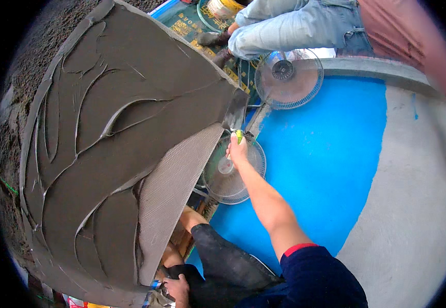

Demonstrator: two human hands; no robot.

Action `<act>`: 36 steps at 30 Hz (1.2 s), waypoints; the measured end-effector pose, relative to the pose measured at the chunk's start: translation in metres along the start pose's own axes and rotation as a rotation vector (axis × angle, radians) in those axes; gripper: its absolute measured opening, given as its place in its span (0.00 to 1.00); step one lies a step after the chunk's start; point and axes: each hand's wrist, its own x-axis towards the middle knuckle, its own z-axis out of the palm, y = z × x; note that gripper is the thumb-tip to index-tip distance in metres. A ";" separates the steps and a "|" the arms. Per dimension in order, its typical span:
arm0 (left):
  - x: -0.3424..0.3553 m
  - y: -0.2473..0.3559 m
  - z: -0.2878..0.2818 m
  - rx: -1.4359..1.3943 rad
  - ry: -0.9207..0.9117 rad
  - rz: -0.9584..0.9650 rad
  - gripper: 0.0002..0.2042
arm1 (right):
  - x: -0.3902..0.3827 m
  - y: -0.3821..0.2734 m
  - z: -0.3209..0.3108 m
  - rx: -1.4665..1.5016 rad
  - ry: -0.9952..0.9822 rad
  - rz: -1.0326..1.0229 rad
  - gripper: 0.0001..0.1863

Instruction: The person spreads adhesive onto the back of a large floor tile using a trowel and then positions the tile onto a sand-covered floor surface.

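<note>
Probably light and stiff, the trowel (237,110) is best held by its green handle (239,136), grasped by the right hand (238,149) at the panel's (177,174) right edge; the left hand's (178,287) grip cannot be told.

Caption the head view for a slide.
Right hand holding a trowel at the edge of a panel part-covered in dark paste, a fan behind the hand.

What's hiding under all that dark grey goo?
Beside the dark grey paste, a paler mesh-patterned surface shows where none is spread. Beneath the paste everything is covered, so whether that surface continues can't be seen.
</note>
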 end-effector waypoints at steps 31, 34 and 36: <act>0.002 0.031 0.002 0.102 -0.007 -0.027 0.38 | -0.067 -0.080 0.175 -0.223 -0.343 -0.306 0.29; -0.009 0.037 -0.011 0.082 -0.007 -0.029 0.40 | -0.118 -0.078 0.193 -0.480 -0.680 -0.420 0.28; -0.013 0.045 -0.024 0.065 -0.042 -0.029 0.43 | -0.133 -0.070 0.192 -0.743 -0.829 -0.487 0.27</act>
